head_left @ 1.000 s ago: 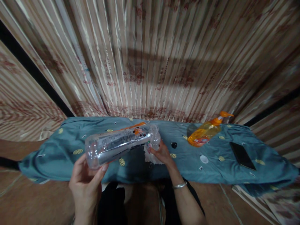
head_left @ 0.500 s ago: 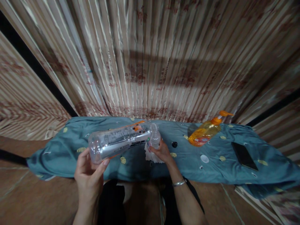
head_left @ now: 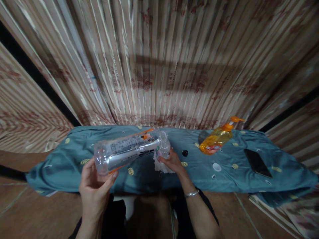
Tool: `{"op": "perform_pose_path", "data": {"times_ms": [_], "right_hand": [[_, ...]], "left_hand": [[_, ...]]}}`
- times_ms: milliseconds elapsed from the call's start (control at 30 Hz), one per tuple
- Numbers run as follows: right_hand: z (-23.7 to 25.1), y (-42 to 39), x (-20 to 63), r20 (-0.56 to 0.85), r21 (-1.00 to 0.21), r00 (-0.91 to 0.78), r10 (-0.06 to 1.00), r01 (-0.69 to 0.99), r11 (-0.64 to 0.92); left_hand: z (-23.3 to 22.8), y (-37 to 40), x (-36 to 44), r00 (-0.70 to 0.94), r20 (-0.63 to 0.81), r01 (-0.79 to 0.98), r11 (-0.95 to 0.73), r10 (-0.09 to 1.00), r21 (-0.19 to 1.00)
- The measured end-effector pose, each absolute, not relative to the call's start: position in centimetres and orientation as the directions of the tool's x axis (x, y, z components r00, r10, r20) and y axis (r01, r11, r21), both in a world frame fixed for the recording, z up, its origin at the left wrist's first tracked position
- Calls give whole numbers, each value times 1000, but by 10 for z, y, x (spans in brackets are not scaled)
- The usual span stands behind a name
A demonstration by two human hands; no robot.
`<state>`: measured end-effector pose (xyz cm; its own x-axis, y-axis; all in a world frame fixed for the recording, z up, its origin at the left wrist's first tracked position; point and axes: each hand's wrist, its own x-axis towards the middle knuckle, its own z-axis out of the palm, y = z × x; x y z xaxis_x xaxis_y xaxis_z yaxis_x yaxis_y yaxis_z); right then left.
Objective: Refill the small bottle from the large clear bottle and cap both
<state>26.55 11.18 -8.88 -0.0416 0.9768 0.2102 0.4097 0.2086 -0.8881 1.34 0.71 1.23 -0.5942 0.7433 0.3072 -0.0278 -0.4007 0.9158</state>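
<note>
While left hand grips base, bottle lies sideways (neck rightward), right hand pinching cloth.

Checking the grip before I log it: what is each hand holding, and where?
Left hand holds the bottle by its base; right hand presses a white cloth at its neck.

Pleated, shiny beige curtain with reddish print covers the rear wall; a broad shadow band crosses it. Dark vertical strips flank both sides. Reddish-brown tiled floor. Dim, warm lighting.
</note>
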Motion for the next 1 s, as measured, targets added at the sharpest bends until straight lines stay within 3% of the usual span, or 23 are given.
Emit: {"op": "perform_pose_path", "data": {"times_ms": [300,567,1000], "right_hand": [[-87,111,266,177,-902,-29,984,395,174],[-86,108,264,206,-909,-47,977,362,209],[-93,107,264,202,-912,-20,979,362,196]], "left_hand": [[4,9,16,-638,224,-110,-374,737,921],[4,9,19,-663,220,-56,-340,715,939],[-2,8,14,-697,192,-111,-368,691,923]]}}
